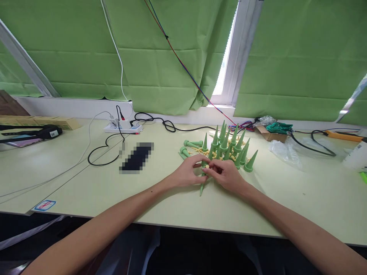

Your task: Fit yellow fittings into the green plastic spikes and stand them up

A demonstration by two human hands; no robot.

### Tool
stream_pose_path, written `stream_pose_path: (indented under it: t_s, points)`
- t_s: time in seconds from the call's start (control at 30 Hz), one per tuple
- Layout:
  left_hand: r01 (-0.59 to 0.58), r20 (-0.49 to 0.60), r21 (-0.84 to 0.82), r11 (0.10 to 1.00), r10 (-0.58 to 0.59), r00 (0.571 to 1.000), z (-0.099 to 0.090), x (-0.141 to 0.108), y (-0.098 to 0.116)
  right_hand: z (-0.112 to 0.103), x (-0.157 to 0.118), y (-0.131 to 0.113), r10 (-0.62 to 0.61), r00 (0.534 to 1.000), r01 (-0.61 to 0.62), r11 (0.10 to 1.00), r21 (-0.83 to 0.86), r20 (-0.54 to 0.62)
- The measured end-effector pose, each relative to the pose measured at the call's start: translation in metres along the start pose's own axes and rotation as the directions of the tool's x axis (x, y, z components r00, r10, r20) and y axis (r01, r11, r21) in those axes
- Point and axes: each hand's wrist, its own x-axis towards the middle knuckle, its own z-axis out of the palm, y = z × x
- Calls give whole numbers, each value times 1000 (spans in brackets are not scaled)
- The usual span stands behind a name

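My left hand (189,172) is closed around a green plastic watering spike (202,188), its pointed end slanting down toward the table's front edge. Against the upper part of that spike, my right hand (228,175) pinches a small yellow plug (207,166). Just behind both hands stand several green cone-shaped spikes (250,162), points up, in a tight cluster. A few more green spikes (192,144) lie on their sides at the cluster's left. Small yellow pieces (197,150) are scattered among them, partly hidden by the cones and my fingers.
Left of my hands lies a pixelated dark object (137,157). Behind it are a white power strip (123,126) and looping black cables (169,126). To the right are a cardboard box (271,133), clear plastic wrap (285,152) and a white container (355,156). Small boxes (43,122) line the far left.
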Motion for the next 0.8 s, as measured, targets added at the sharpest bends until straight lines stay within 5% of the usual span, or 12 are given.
stream_pose_path:
  t_s: [0.8]
  points:
    - [17,6,-105,994,-17,1000,0,0,2,0,-1,-3,-30,993,22,997,-77,-111]
